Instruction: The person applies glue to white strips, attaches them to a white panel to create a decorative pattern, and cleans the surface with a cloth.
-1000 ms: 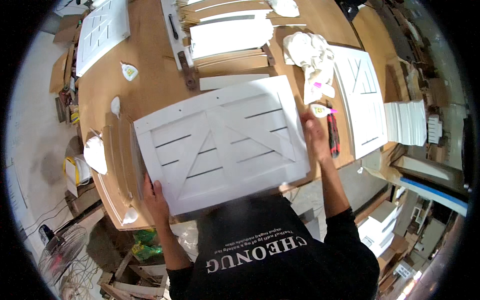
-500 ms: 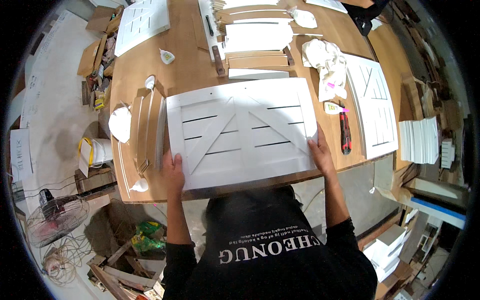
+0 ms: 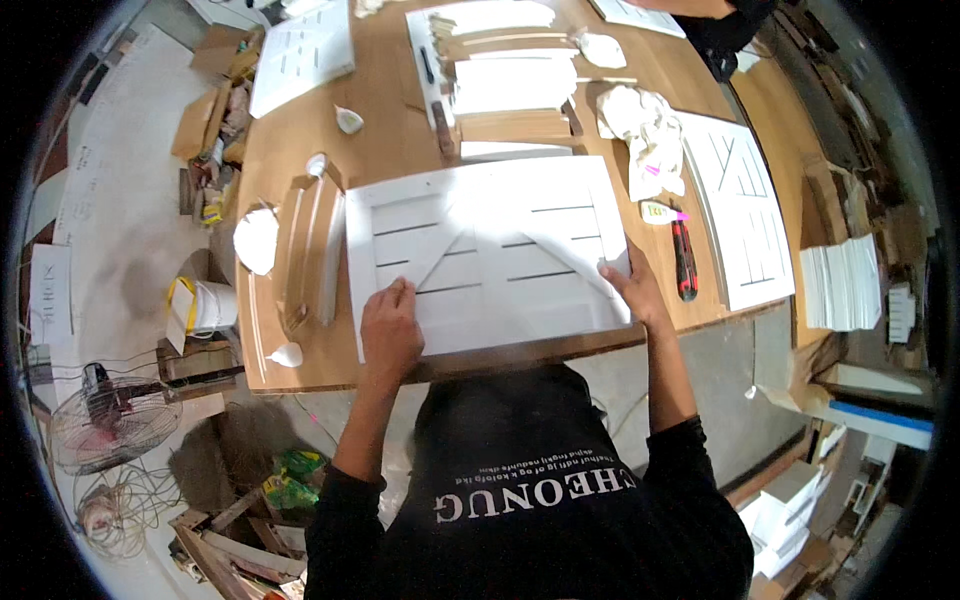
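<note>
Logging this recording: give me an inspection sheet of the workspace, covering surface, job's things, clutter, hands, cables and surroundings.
Surface: brown table, holding several things.
Job's things: white panel with dark slots and slanted strips, near the table's front edge; glare on its upper part.
Clutter: crumpled cloth, glue bottle and red-and-black tool right of the panel.
Hands: left hand on the panel's lower left, grip unclear; right hand grips its right edge, thumb on top.
Cables: tangled cable on the floor, lower left.
Surroundings: fan and bucket at left; another person's arm at top right.
</note>
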`<state>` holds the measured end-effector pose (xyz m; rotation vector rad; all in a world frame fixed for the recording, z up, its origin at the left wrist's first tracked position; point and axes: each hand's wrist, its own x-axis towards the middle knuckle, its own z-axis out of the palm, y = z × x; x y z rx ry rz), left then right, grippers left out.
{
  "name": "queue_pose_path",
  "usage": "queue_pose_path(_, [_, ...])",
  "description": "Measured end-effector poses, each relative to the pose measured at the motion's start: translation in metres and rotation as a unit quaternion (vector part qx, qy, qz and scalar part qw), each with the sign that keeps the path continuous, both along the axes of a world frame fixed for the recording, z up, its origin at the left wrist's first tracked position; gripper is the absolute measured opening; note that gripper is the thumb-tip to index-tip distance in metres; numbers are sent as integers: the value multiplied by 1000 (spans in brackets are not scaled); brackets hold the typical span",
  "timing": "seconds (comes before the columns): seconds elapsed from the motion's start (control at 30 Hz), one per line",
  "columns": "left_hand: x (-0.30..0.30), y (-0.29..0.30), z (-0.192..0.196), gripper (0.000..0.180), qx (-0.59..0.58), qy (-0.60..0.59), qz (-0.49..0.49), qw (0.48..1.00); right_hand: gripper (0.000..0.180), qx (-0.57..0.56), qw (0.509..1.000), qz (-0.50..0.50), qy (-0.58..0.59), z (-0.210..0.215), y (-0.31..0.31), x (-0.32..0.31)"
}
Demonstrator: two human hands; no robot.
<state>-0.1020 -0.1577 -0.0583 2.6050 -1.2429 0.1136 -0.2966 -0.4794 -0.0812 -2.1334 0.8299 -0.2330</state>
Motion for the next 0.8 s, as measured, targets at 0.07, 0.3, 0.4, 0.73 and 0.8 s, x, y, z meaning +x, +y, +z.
queue_pose_path(0.07, [4,-4,4,36,-6,25,-6,1000,82,14,1000,-5,-11,2,-2,-3])
queue_pose_path(0.3, [30,-9,9,34,3,59,28,998,81,37,999,-17,-30,-16,-7,-4])
queue_pose_path(0.4, [35,-20,15,32,39,51,40,997,79,82,995,-34,-40,-28,-14,-9])
queue_pose_path(0.73, [31,-22,17,29,58,30,43,997,71,77,992,-71,-72,-11,-6,-12])
queue_pose_path(0.8, [40,-8,17,30,-37,27,11,999,63,116,980,-121,-111,-19,-12,-16])
